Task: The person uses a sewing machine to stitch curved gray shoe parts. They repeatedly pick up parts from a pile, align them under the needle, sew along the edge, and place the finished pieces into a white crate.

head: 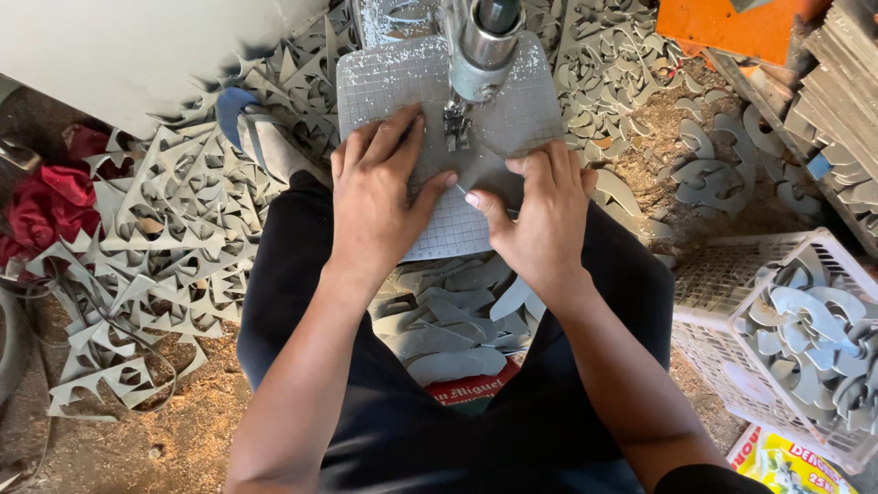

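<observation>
Hands pressing flat on a grey gridded work plate point(384, 78), centre of the frame. Left hand point(375, 197) is lying palm down, fingers spread, holding a grey sheet piece point(512, 123) against the plate, not curled round anything. Right hand point(540, 215) is lying beside it, fingers bent, thumb and forefinger pinching the near edge of the same sheet piece. Thumbs are nearly meeting below the metal cutting head point(480, 46), which is standing upright at top centre, its foot point(455, 128) touching the sheet between the two hands.

Surroundings: cut-out grey scraps point(174, 229) are piling at left; curved grey offcuts point(453, 320) are lying between the person's knees, lower centre. White plastic basket point(722, 302) at lower right is holding curved grey shapes point(814, 338). Red cloth point(46, 206) is sitting at far left. Sawdust point(183, 430) is covering the floor at lower left.
</observation>
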